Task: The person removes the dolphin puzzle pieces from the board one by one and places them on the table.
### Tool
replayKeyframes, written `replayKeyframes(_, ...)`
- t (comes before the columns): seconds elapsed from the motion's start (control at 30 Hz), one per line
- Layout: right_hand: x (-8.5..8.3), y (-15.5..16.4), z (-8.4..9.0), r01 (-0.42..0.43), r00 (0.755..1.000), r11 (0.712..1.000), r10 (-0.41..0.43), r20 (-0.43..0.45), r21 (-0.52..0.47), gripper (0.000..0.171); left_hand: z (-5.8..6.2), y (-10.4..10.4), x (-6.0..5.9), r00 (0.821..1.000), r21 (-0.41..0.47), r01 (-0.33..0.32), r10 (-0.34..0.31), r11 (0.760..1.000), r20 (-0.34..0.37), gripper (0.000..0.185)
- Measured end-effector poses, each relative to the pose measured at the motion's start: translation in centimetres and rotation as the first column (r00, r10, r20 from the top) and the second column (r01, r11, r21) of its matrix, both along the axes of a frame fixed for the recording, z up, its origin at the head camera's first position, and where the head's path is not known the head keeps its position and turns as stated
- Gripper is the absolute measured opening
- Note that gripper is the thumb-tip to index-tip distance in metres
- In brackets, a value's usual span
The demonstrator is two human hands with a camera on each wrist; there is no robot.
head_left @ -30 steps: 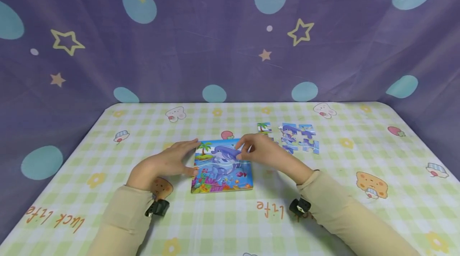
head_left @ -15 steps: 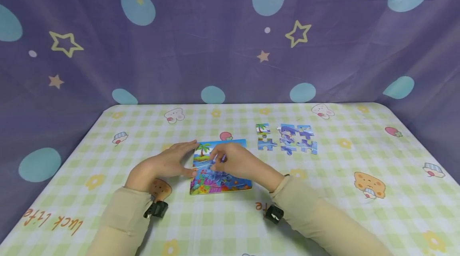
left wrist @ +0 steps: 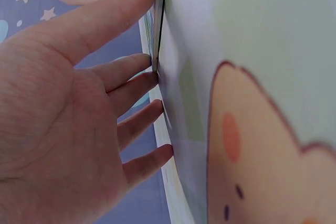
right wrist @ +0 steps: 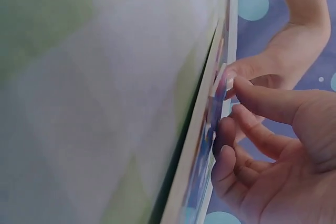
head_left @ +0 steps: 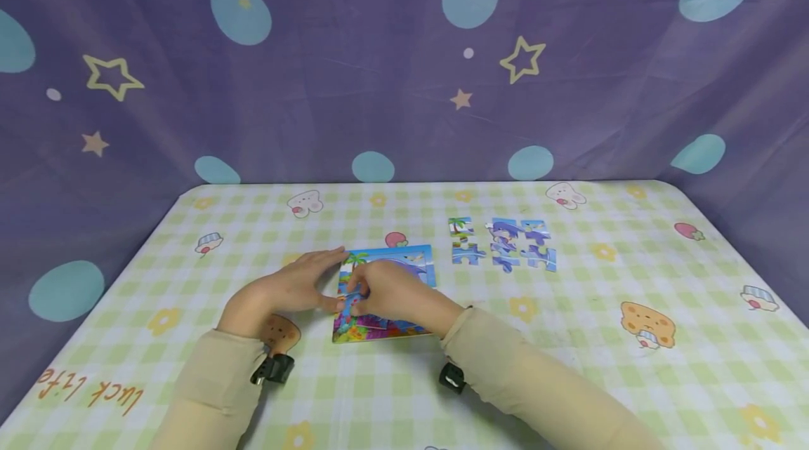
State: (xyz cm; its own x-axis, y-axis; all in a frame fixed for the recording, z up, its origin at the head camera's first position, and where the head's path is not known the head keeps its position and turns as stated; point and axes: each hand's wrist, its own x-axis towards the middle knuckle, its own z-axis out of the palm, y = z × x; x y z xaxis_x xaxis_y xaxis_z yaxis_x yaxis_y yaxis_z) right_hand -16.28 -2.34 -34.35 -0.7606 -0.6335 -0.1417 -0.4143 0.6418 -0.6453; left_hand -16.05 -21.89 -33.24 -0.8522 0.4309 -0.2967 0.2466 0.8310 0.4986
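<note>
A dolphin jigsaw board (head_left: 417, 253) lies on the table with a palm tree at its upper left. My left hand (head_left: 287, 288) steadies its left edge, thumb and fingertips touching it with the fingers fairly straight. In the left wrist view, the left hand (left wrist: 68, 114) has its thumb on the board's rim (left wrist: 160, 19). Over the board's left half, my right hand (head_left: 398, 295) bends its fingers down and covers part of the picture. The right wrist view has the right hand (right wrist: 273, 150) pinching a slightly raised puzzle piece (right wrist: 221, 77) by its edge.
To the right of the board lie several loose puzzle pieces: a palm-tree piece (head_left: 460, 227), a blue piece (head_left: 466, 253), joined-looking dolphin pieces (head_left: 505, 231) and others beside them (head_left: 540, 258). A checked cloth (head_left: 569, 380) covers the table. A purple curtain (head_left: 329, 85) hangs behind.
My right hand has moved left and down from the board's upper right to its left half, uncovering the loose pieces behind it. The left hand has stayed at the board's left edge.
</note>
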Motion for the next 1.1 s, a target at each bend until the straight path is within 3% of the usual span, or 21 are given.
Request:
replayKeyframes(0.27,-0.1,-0.1,-0.2,-0.002,0.998,1.0,0.003,0.056,-0.011,0.024,-0.1,0.0,-0.1,1.0,0.007,0.006,-0.006,1.0,-0.004,0.089)
replayKeyframes(0.67,-0.1,0.0,0.2,-0.027,0.999,0.995,0.024,0.035,0.1,0.04,-0.2,-0.2,-0.1,1.0,0.017,0.007,-0.007,1.0,-0.008,0.09)
replayKeyframes(1.1,-1.1,-0.2,0.3,-0.085,0.994,0.987,0.075,0.076,0.138,0.039,-0.3,-0.3,-0.1,0.999,0.01,0.029,-0.028,1.0,-0.023,0.09)
